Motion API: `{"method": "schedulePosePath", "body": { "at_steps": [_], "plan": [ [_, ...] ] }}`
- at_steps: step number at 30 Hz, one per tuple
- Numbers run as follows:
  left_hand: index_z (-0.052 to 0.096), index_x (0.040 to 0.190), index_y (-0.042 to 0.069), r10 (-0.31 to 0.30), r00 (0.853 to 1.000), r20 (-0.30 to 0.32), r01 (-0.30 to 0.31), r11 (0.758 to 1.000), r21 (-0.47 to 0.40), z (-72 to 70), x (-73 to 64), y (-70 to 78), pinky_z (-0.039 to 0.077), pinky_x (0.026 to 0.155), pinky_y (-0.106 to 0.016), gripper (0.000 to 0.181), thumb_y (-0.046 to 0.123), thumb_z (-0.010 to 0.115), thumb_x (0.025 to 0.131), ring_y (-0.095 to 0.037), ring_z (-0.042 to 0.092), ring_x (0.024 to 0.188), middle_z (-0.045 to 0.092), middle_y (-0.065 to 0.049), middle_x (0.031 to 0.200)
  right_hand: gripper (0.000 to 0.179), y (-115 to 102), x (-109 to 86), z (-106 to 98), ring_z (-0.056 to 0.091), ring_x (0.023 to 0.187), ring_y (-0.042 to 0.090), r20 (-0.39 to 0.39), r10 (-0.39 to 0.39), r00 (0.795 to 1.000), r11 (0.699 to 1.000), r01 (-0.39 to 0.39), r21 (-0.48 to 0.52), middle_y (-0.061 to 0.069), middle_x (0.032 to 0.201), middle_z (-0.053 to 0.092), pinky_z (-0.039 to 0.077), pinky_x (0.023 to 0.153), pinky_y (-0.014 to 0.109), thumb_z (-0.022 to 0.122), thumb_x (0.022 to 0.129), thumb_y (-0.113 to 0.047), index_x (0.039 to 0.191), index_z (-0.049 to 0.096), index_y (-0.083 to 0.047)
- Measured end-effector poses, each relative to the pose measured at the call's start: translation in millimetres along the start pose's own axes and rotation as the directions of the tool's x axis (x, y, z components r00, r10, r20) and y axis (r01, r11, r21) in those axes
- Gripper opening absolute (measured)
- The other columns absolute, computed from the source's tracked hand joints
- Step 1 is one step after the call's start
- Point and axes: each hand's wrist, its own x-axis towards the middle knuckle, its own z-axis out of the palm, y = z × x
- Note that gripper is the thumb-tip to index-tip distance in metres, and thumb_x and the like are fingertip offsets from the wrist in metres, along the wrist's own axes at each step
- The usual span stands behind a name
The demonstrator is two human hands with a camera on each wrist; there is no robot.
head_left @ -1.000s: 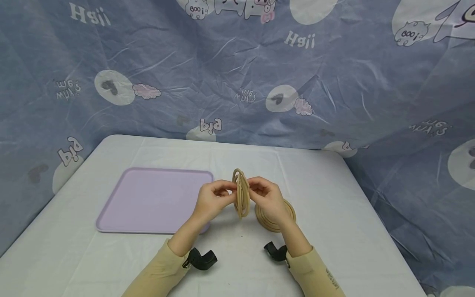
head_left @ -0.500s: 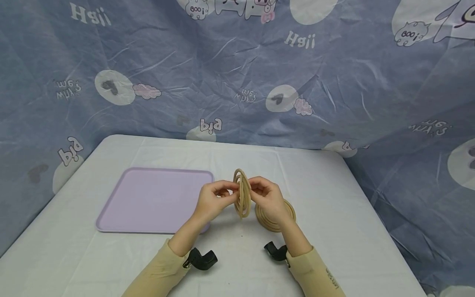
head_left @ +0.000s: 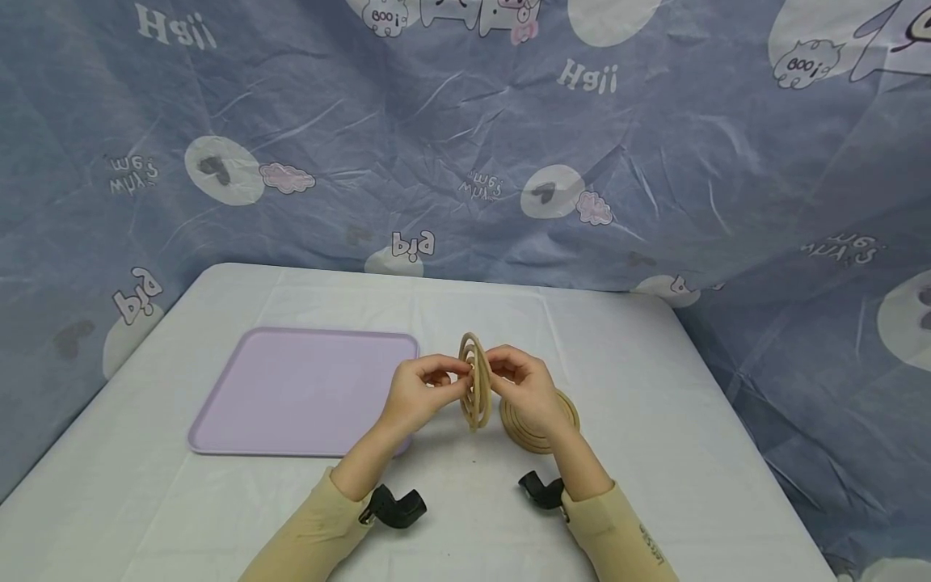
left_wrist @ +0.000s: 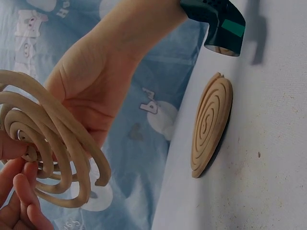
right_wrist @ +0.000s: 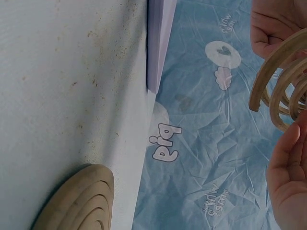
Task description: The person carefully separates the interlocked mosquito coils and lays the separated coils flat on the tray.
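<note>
Both hands hold a tan mosquito coil (head_left: 476, 396) upright above the white table, edge toward me in the head view. My left hand (head_left: 416, 394) pinches it near the centre between thumb and fingers. From the other side my right hand (head_left: 529, 390) pinches it too, with curled fingers. The left wrist view shows the spiral rings of the coil (left_wrist: 72, 124) spread apart in loose layers; whether they are one piece or two nested spirals, I cannot tell. Beneath my right hand lies a flat coil stack (head_left: 518, 432), partly hidden by that hand and wrist.
A lilac tray (head_left: 305, 392) lies to the left on the white table (head_left: 618, 347), its right edge partly behind my left forearm. Brown crumbs (right_wrist: 96, 81) dot the tablecloth. A blue printed curtain (head_left: 436, 145) hangs behind and to the sides.
The held coil has shifted very slightly to the right, and its rings look a little more spread. Both hands stay in nearly the same place; the tray and lying coils have not moved.
</note>
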Motion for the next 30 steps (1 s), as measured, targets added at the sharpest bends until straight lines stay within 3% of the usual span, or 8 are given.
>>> {"method": "schedulePosePath", "body": {
  "at_steps": [9, 14, 19, 26, 30],
  "plan": [
    [0.068, 0.091, -0.007, 0.028, 0.999, 0.045, -0.026, 0.998, -0.048, -1.3, 1.6, -5.7, 0.052, 0.068, -0.027, 0.011, -0.005, 0.069, 0.081, -0.011, 0.059, 0.071, 0.068, -0.019, 0.091, 0.013, -20, -0.5, 2, 0.062, 0.085, 0.016, -0.008, -0.025, 1.000, 0.999, 0.025, -0.020, 0.008, 0.092, 0.064, 0.051, 0.077, 0.029, 0.060, 0.085, 0.011, 0.098, 0.060, 0.013],
    [0.067, 0.094, -0.008, 0.043, 0.998, 0.054, -0.041, 0.999, -0.026, -1.4, 2.7, -3.9, 0.052, 0.076, -0.041, 0.015, -0.005, 0.069, 0.080, -0.026, 0.059, 0.082, 0.066, -0.020, 0.096, 0.015, -20, -0.2, 2, 0.062, 0.085, 0.016, -0.004, 0.001, 1.000, 0.999, -0.001, -0.042, 0.013, 0.093, 0.064, 0.051, 0.078, 0.030, 0.059, 0.085, 0.014, 0.099, 0.061, 0.012],
    [0.056, 0.115, -0.011, 0.010, 0.997, 0.071, -0.004, 0.997, -0.080, -3.2, 4.3, -6.6, 0.043, 0.089, -0.057, 0.036, -0.004, 0.069, 0.081, -0.041, 0.050, 0.109, 0.054, -0.025, 0.120, 0.015, -20, 0.1, 2, 0.061, 0.085, 0.013, -0.010, 0.024, 1.000, 0.998, -0.025, -0.055, 0.012, 0.092, 0.063, 0.051, 0.079, 0.029, 0.058, 0.085, 0.014, 0.100, 0.060, 0.013],
    [0.044, 0.134, 0.000, -0.010, 0.987, 0.162, 0.036, 0.987, -0.155, -3.7, 9.4, -35.4, 0.039, 0.098, -0.051, 0.051, 0.000, 0.065, 0.087, -0.034, 0.047, 0.121, 0.047, -0.020, 0.136, 0.016, -21, 0.0, 3, 0.060, 0.084, 0.011, -0.008, 0.032, 0.999, 0.998, -0.032, -0.059, 0.010, 0.093, 0.063, 0.051, 0.080, 0.031, 0.058, 0.085, 0.015, 0.100, 0.060, 0.013],
    [0.043, 0.135, 0.007, -0.013, 0.986, 0.166, 0.043, 0.983, -0.177, -4.5, 10.3, -42.6, 0.041, 0.097, -0.050, 0.056, 0.004, 0.068, 0.085, -0.031, 0.048, 0.120, 0.047, -0.018, 0.134, 0.015, -22, 0.2, 3, 0.060, 0.084, 0.010, -0.006, 0.024, 1.000, 0.997, -0.025, -0.069, 0.017, 0.093, 0.063, 0.051, 0.080, 0.032, 0.058, 0.085, 0.014, 0.100, 0.061, 0.013]
  ]
}}
